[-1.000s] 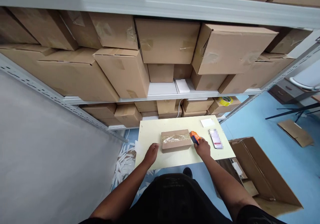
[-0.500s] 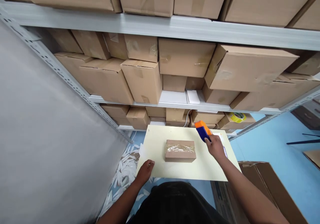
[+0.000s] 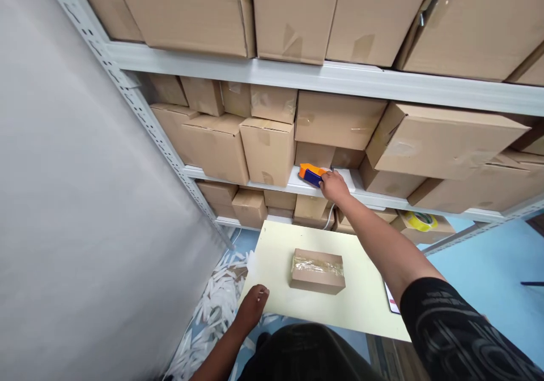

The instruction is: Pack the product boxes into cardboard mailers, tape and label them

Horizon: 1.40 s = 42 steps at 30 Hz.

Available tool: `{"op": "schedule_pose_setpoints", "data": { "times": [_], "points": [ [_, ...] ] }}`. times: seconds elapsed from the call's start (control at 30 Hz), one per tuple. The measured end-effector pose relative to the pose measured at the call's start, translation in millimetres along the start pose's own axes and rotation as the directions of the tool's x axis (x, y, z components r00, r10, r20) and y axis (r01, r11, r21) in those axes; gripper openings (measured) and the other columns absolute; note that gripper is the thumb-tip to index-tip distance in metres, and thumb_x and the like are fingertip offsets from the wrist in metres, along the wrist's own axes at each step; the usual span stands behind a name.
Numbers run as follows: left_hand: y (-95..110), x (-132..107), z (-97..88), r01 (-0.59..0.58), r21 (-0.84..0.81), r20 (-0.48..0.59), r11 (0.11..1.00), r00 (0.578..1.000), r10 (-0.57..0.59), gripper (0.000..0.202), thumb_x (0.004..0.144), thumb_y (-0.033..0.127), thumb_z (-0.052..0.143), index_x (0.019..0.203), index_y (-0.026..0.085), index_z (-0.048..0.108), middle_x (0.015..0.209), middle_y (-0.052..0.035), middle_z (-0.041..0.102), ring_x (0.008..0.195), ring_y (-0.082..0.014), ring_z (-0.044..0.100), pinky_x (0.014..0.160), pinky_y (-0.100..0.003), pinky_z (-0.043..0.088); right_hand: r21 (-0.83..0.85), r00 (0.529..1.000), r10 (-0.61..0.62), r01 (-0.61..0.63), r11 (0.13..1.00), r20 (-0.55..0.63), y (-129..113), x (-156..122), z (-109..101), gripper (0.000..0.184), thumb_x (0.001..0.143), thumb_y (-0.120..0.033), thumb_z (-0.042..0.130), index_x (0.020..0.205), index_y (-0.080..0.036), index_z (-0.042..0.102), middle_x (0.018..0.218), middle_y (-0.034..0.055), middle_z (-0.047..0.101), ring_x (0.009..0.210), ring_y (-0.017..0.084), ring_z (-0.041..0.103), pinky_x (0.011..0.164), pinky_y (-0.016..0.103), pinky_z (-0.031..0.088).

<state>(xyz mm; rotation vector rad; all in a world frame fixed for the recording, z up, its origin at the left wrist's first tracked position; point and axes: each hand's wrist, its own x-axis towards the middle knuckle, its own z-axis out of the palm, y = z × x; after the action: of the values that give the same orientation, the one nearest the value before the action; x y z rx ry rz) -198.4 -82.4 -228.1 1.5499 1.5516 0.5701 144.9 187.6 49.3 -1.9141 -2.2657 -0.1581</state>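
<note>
A small brown cardboard box (image 3: 318, 283), with shiny clear tape across its top, lies on the pale yellow tabletop (image 3: 361, 307). My right hand (image 3: 334, 187) reaches over the table to the middle shelf (image 3: 293, 187) and grips an orange and dark-blue hand-held tool (image 3: 311, 174). The tool is at the shelf surface, just left of a white stack (image 3: 347, 178); its exact kind does not show. At the table's left front edge, my left hand (image 3: 254, 304) has its fingers curled, apart from the box. What they may hold is hidden.
Cardboard boxes (image 3: 267, 151) fill the rack's shelves above and behind the table. A yellow tape roll (image 3: 420, 221) rests on a box at right. A phone (image 3: 391, 299) lies near my right arm. White scraps (image 3: 216, 296) cover the floor beside the wall (image 3: 85, 228).
My right hand has carried the orange and blue tool from above the table's right side forward and left to the middle shelf. The left hand stays by the table edge. The view has shifted.
</note>
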Motion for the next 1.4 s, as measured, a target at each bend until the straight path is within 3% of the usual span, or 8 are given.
{"op": "schedule_pose_setpoints", "data": {
  "times": [0.17,0.33,0.53,0.73,0.87,1.07,1.23,1.4],
  "points": [
    [-16,-20,-10.3,0.046,-0.009,-0.022,0.999,0.999,-0.047,0.032,0.096,0.05,0.043,0.094,0.024,0.062,0.103,-0.0084,0.072,0.096,-0.025,0.07,0.091,-0.039,0.055,0.02,1.0,0.002,-0.003,1.0,0.019,-3,17,17,0.035,0.1,-0.03,0.048,0.122,-0.01,0.067,0.124,0.0209,0.064,0.115,0.033,0.051,0.102,0.041,0.038],
    [-14,-10,-30.1,0.025,0.006,0.003,1.0,1.0,-0.025,0.033,0.094,0.05,0.044,0.096,0.023,0.063,0.104,-0.0084,0.073,0.098,-0.0251,0.07,0.091,-0.04,0.056,0.151,0.982,0.041,-0.012,0.988,-0.187,-5,-23,16,0.045,0.096,-0.037,0.056,0.133,-0.01,0.062,0.126,0.0196,0.06,0.116,0.034,0.049,0.104,0.044,0.04],
    [28,40,-46.5,-0.083,-0.017,0.047,0.996,0.995,0.084,0.036,0.092,0.049,0.048,0.105,0.021,0.066,0.112,-0.0103,0.073,0.107,-0.0272,0.07,0.096,-0.041,0.055,0.414,0.922,0.243,-0.104,0.904,-0.3,-4,-171,54,0.034,0.095,-0.037,0.056,0.121,-0.019,0.068,0.118,0.0151,0.065,0.115,0.032,0.056,0.105,0.047,0.043],
    [116,77,-22.1,-0.354,0.07,0.216,0.933,0.918,0.332,0.03,0.093,0.042,0.05,0.108,0.023,0.067,0.109,-0.0064,0.072,0.099,-0.0236,0.068,0.091,-0.036,0.055,0.612,0.813,0.56,-0.527,0.59,0.161,6,-332,112,0.027,0.093,-0.039,0.053,0.096,-0.019,0.071,0.098,0.01,0.071,0.094,0.025,0.065,0.089,0.038,0.048],
    [187,97,31.4,-0.591,0.129,0.398,0.796,0.766,0.504,0.026,0.095,0.035,0.05,0.107,0.023,0.069,0.113,-0.0063,0.071,0.108,-0.0236,0.064,0.099,-0.035,0.051,0.626,0.717,0.573,-0.668,0.402,0.397,19,-381,134,0.025,0.09,-0.038,0.053,0.085,-0.02,0.07,0.09,0.0067,0.072,0.086,0.023,0.066,0.079,0.033,0.047],
    [279,134,160.7,-0.784,0.24,0.682,0.572,0.556,0.476,0.025,0.095,0.029,0.054,0.108,0.021,0.073,0.11,-0.0083,0.072,0.108,-0.0257,0.063,0.096,-0.037,0.048,0.653,0.69,0.498,-0.702,0.284,0.524,67,-398,152,0.025,0.089,-0.038,0.055,0.081,-0.02,0.071,0.075,0.0021,0.068,0.073,0.019,0.062,0.067,0.029,0.042],
    [314,176,273.1,-0.776,0.372,0.735,0.51,0.581,0.349,0.021,0.091,0.026,0.059,0.105,0.021,0.074,0.11,-0.0102,0.071,0.107,-0.0282,0.062,0.09,-0.039,0.048,0.678,0.694,0.415,-0.703,0.213,0.589,128,-412,164,0.025,0.088,-0.038,0.057,0.086,-0.02,0.074,0.08,0.0027,0.072,0.077,0.02,0.064,0.069,0.029,0.043],
    [320,214,353.1,-0.726,0.471,0.717,0.5,0.646,0.262,0.018,0.089,0.022,0.061,0.102,0.017,0.072,0.11,-0.0148,0.068,0.111,-0.0324,0.059,0.093,-0.043,0.047,0.709,0.708,0.337,-0.69,0.144,0.62,176,-418,167,0.025,0.088,-0.038,0.057,0.09,-0.021,0.075,0.088,0.0047,0.075,0.084,0.022,0.067,0.074,0.031,0.046]
  ]
}}
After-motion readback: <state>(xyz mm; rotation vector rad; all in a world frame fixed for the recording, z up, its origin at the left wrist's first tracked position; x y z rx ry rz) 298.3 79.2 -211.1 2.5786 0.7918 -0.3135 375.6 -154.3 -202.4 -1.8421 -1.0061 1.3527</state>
